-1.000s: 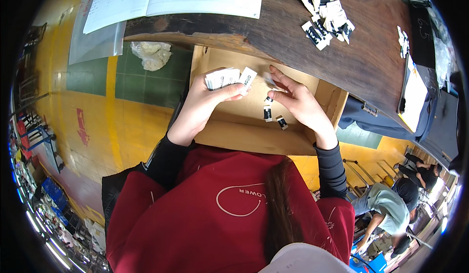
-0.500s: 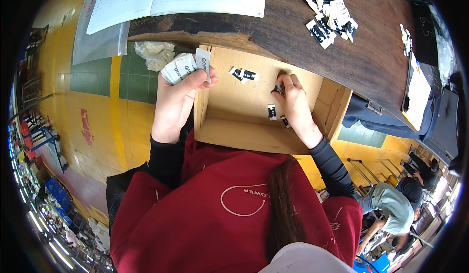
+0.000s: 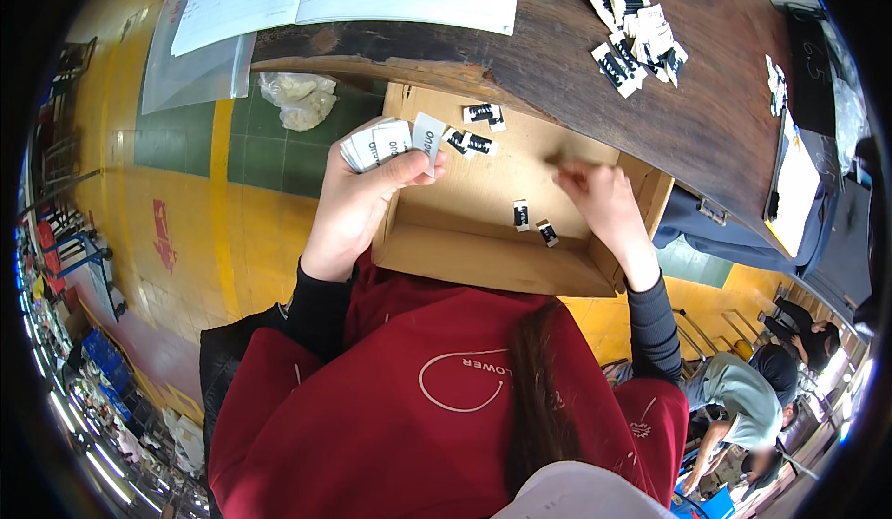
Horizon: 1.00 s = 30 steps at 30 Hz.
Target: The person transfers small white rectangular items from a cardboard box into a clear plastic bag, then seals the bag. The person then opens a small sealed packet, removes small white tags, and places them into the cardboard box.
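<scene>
Sorting small labels over a shallow cardboard box (image 3: pixel 483 259)

We grip a fanned stack of white labels (image 3: pixel 386 143) in our left hand (image 3: pixel 358 198), thumb pressed across it, at the box's ten o'clock corner. Our right hand (image 3: pixel 599 203) reaches in at three o'clock, fingers blurred, so we cannot tell its state. The loose labels (image 3: pixel 520 214) look light, thin and slippery, best pinched by their edges.

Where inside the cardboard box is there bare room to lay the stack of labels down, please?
The box floor is bare along its near wall, below the two loose labels. The far left corner is crowded with labels beside the left hand; the right hand covers the right side.
</scene>
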Available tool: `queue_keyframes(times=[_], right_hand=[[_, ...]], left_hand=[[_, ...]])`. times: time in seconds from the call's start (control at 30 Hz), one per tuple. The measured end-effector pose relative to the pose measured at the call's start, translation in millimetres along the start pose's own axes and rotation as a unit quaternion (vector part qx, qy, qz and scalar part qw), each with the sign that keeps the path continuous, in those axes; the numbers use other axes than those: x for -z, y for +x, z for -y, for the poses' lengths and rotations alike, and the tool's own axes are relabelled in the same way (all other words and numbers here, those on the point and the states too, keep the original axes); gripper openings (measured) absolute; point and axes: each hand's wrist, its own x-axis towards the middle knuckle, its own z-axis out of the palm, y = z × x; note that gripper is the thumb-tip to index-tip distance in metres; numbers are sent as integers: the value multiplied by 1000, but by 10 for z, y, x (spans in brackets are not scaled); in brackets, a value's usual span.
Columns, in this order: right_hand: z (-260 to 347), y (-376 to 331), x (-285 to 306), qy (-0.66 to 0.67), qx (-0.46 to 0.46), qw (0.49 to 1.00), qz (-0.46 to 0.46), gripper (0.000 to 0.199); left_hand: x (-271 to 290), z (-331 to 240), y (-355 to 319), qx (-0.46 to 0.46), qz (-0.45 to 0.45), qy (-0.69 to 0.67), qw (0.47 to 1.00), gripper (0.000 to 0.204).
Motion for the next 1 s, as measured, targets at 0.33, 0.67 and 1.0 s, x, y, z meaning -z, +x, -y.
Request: queue_keyframes(times=[0.33, 0.67, 1.0], right_hand=[[-350, -253, -402, 45, 26, 973, 226, 32], [-90, -85, -299, 169, 16, 947, 271, 31], [175, 131, -349, 386, 88, 917, 45, 32]], left_hand=[[28, 11, 41, -11, -8, 15, 1000, 23], [-235, 173, 25, 95, 27, 40, 994, 26], [-333, 352, 56, 150, 60, 26, 986, 34]])
